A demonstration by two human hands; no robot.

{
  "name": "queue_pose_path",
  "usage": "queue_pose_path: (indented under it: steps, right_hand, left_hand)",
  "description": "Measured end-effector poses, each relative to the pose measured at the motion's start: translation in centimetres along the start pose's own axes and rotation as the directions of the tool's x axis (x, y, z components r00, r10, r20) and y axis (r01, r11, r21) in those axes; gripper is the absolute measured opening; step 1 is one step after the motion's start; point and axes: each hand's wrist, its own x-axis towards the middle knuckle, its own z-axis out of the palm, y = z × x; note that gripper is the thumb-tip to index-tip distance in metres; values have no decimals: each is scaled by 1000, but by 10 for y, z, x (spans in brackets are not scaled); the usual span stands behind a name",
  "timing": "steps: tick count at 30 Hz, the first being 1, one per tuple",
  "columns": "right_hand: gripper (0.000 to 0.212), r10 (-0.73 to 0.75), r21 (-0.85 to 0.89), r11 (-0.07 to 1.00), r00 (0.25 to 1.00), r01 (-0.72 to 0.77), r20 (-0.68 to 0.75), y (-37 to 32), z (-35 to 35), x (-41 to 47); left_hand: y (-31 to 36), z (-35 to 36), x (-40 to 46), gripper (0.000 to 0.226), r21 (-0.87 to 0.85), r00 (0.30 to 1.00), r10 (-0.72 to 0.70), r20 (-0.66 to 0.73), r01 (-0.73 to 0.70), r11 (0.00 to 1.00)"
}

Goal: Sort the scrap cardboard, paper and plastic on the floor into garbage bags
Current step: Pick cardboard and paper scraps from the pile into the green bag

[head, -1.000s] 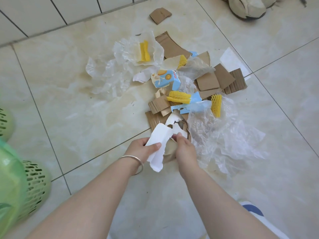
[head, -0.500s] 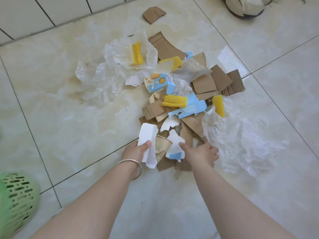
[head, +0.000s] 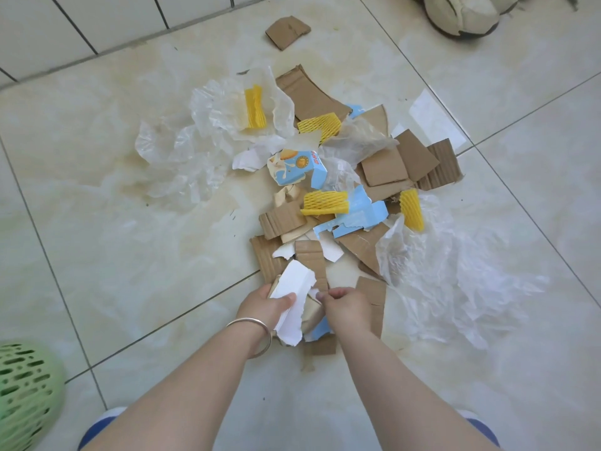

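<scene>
The left hand (head: pixel 263 305) held torn white paper scraps (head: pixel 294 286) in a tight grip beside the brown cardboard strip (head: pixel 312 258), collecting paper together, while the right hand (head: pixel 346 304) pinched another small piece just beside them.

Scrap pile (head: pixel 328 190) on tiled floor (head: pixel 107 242)

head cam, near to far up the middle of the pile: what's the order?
hands (left hand gripping white paper, right hand beside it) → corrugated cardboard strip → yellow foam net → blue milk carton → large brown cardboard sheet → lone cardboard scrap
</scene>
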Motion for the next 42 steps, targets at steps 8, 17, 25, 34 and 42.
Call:
queue_pose_path:
  steps: [8,17,25,34,42]
  right_hand:
    - [34,-92,103,992,972,71,217,-10,-5,-32]
    - [18,-192,115,980,928,163,319,-56,-24,-106]
    - [17,-318,196,943,903,270,290,-78,-30,-182]
    - [14,-502,237,862,820,448,275,-102,-41,-254]
    - [7,-694,296,716,598,633,400,-137,-20,-334]
  left_hand:
    - [14,-44,-15,18,125,993,71,93,-83,989]
    - [52,-95,-70,18,162,977,172,128,-192,968]
    - [64,-134,-138,19,183,956,293,33,-294,938]
    - [66,-173,-209,14,103,902,421,-98,-411,906]
    - [45,-225,-277,25,66,769,488,-413,-509,858]
